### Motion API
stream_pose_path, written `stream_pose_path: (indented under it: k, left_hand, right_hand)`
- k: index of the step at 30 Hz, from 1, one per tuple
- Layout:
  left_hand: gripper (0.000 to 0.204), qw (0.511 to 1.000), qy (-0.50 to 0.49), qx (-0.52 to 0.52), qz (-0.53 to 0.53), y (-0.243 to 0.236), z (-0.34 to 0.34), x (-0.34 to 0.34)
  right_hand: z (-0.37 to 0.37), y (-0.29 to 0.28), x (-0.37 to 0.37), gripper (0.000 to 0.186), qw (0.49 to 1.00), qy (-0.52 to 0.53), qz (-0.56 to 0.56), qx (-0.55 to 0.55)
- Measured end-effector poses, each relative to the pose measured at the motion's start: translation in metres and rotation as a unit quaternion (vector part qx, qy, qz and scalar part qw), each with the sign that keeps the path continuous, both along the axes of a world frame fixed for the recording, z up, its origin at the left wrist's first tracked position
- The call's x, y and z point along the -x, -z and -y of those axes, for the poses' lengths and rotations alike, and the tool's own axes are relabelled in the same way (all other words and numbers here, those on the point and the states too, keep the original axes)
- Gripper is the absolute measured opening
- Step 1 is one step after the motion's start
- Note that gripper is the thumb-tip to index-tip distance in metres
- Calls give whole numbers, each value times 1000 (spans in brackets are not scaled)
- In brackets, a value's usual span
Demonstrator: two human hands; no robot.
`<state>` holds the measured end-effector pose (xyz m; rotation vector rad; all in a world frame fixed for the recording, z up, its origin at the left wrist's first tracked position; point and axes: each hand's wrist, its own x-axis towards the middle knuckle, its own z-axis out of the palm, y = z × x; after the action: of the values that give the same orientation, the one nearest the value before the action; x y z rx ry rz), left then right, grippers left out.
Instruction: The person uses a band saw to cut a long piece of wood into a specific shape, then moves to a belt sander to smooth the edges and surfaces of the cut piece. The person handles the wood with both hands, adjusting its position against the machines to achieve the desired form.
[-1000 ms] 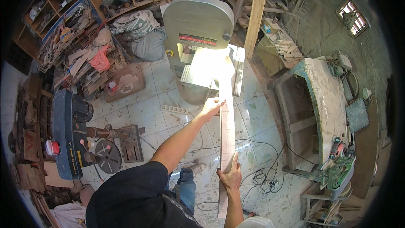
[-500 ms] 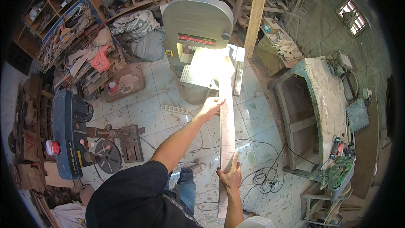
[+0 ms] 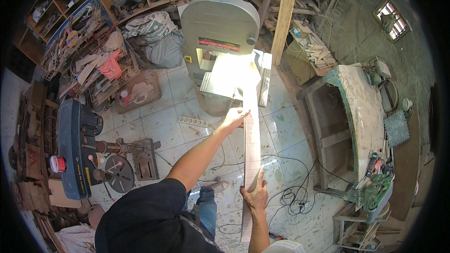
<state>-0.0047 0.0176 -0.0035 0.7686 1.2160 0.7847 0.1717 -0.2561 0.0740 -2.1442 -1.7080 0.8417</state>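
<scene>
A long, narrow wooden board (image 3: 252, 147) with lines marked across it stretches away from me to the lit table (image 3: 220, 80) of a grey band saw (image 3: 218, 21). Around its left edge, close to the saw, my left hand (image 3: 236, 118) is closed with the fingertips on top. Farther back my right hand (image 3: 256, 196) grips the board near its rear, thumb on the left edge and index finger stretched along the right. Glare from the lamp hides the board's far end and the blade area.
A blue drill press (image 3: 77, 150) lies at the left. Power cables (image 3: 295, 197) and a white socket strip (image 3: 193, 121) are on the tiled floor. A worn workbench (image 3: 363, 112) stands at the right, a wooden post (image 3: 284, 18) beyond the saw.
</scene>
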Motion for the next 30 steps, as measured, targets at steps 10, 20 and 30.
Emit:
stream_pose_path:
  k: [10, 20, 30]
  left_hand:
    - [32, 999, -22, -18, 14, 3, 0, -4]
    - [33, 1000, -16, -15, 5, -3, -1, -3]
    - [32, 1000, -12, -16, 14, 11, -6, -3]
  right_hand:
    - [-2, 0, 0, 122, 1000, 3, -2, -1]
    - [-4, -1, 0, 123, 1000, 3, 0, 13]
    - [-6, -1, -1, 124, 1000, 1, -2, 3]
